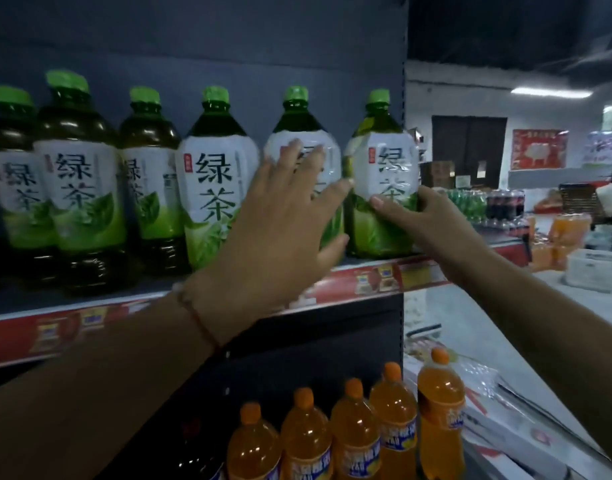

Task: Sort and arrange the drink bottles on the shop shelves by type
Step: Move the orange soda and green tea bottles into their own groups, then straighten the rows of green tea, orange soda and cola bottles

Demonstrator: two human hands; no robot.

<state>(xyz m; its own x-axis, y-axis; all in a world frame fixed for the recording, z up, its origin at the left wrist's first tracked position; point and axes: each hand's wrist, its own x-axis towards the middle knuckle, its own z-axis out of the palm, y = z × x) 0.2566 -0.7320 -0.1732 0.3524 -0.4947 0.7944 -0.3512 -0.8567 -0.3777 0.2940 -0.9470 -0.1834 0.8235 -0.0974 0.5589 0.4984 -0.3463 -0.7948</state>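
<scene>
Head view. Six green tea bottles stand upright in a row on the upper shelf (332, 289), whose front edge carries a red price strip. The left hand (280, 216) lies flat against the fifth bottle (295, 129) from the left, fingers (318, 157) spread apart over its white label, thumb low beside the bottle's base; it presses on the bottle without closing round it. A thin cord bracelet (197, 317) circles the left wrist. The right hand (422, 216) holds the sixth bottle (380, 161), the one at the shelf's right end, with the thumb across the lower front of the label and the other fingers wrapped behind its right side, clamped on it. The fifth and sixth bottles stand just beside each other. The four remaining bottles (211, 174) fill the shelf to the left, one set slightly forward. On the lower shelf, five orange soda bottles (356, 431) stand in a row, rising toward the right. In the background, further drinks are stacked, blurred.
</scene>
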